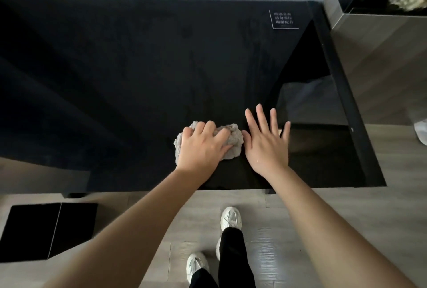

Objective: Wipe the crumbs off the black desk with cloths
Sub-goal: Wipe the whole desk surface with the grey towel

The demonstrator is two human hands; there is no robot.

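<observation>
I have my left hand (203, 146) on the cloth (233, 139), a grey bunched wad sitting on the tabletop (138, 68) close to its front edge and right of the middle. The fingers (221, 136) of that hand are curled over the top of the wad and press it down, with the thumb laid along its near side, so the cloth is gripped and not just touched. The wad is wider than it is deep, and its long side runs roughly parallel to the front edge.

My right hand (268, 146) lies flat just beside the cloth on its right. Its fingers (261, 116) are straight, spread apart and holding nothing. The thumb sits against the cloth's right end or a hair off it; I cannot tell which.

So the cloth lies directly under the left hand and to the left of the right one, and the left hand is the one to drive it. Most of the tabletop stretches away to the left and toward the back edge. I judge the next stroke should go that way, or sweep toward the front edge. I cannot make out any crumbs on the dark surface. A small sign card (283, 19) stands near the back right corner, well apart from both hands.
</observation>
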